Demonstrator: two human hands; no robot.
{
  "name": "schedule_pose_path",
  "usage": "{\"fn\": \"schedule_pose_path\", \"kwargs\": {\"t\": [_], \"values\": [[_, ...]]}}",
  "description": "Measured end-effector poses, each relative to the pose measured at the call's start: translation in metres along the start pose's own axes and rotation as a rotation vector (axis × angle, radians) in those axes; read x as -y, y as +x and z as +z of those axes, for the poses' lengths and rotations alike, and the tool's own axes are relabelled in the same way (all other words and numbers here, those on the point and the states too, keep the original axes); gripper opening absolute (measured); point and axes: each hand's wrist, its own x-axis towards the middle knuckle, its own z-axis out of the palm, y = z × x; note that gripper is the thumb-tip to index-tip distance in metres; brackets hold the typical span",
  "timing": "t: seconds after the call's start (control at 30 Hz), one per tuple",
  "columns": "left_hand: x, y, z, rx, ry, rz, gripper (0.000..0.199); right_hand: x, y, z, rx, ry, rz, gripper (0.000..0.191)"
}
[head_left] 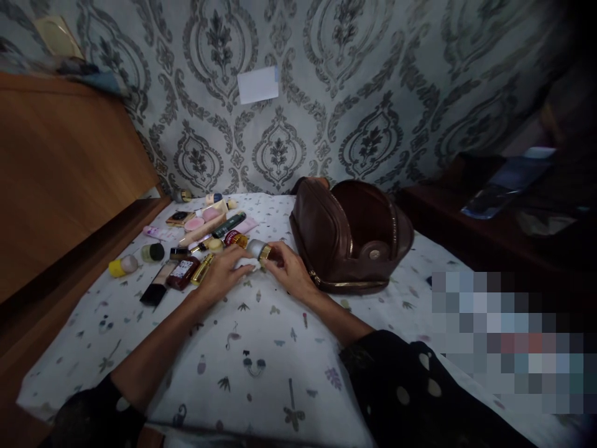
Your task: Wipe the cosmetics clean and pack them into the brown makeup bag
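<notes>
My right hand [293, 272] is closed at the gold-banded end of a silver-grey cosmetic container [256, 248]. Close beside it, my left hand [224, 272] pinches a small white item [249, 263] between thumb and fingers; its kind is hard to make out. Left of my hands lie a gold tube [202, 269], a dark red bottle with a white label [183, 272] and a black-and-beige flat bottle [158, 283]. A small bottle with a red label and amber contents [236, 239] lies just behind my left fingers. To the right stands a brown toiletry bag [321, 233], unzipped, its dark inside showing.
Several more cosmetics lie farther back, among them a dark green tube [229, 224], a pink round compact [194, 224] and a yellow-capped bottle [122, 266]. A white patterned cloth [261, 373] covers the surface. Wooden furniture [69, 143] borders the left; a patterned wall [280, 137] rises behind.
</notes>
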Motion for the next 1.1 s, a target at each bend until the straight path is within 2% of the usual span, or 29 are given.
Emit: {"fn": "schedule_pose_path", "kwargs": {"t": [0.13,0.27,0.37,0.47,0.7,0.8,0.9,1.0,1.1], "values": [[-0.005,0.004,-0.005,-0.125,-0.029,-0.065,0.015,0.004,-0.002,-0.001,0.047,-0.035,-0.077,0.032],[-0.005,0.005,-0.008,-0.17,-0.056,-0.123,0.016,0.003,-0.004,0.001,0.067,-0.063,-0.11,0.038],[-0.001,0.005,-0.008,-0.155,-0.06,-0.135,0.015,-0.001,-0.003,0.003,0.057,-0.083,-0.076,0.046],[0.005,0.004,-0.006,-0.121,-0.048,-0.114,0.012,-0.006,0.001,0.006,0.016,-0.063,-0.024,0.044],[0.012,-0.001,-0.001,0.043,0.032,-0.107,0.008,-0.023,0.01,0.01,-0.03,0.177,0.154,0.044],[0.018,-0.002,-0.003,0.053,-0.002,-0.159,0.01,-0.023,0.01,0.009,0.008,0.271,0.143,0.043],[0.026,-0.001,-0.006,0.014,-0.03,-0.194,0.011,-0.019,0.007,0.006,0.083,0.328,0.097,0.042],[0.031,0.0,-0.007,-0.027,-0.082,-0.217,0.01,-0.015,0.005,0.003,0.133,0.299,0.032,0.044],[0.031,0.001,-0.006,-0.064,-0.157,-0.234,0.011,-0.013,0.003,0.002,0.123,0.238,-0.003,0.042]]}}
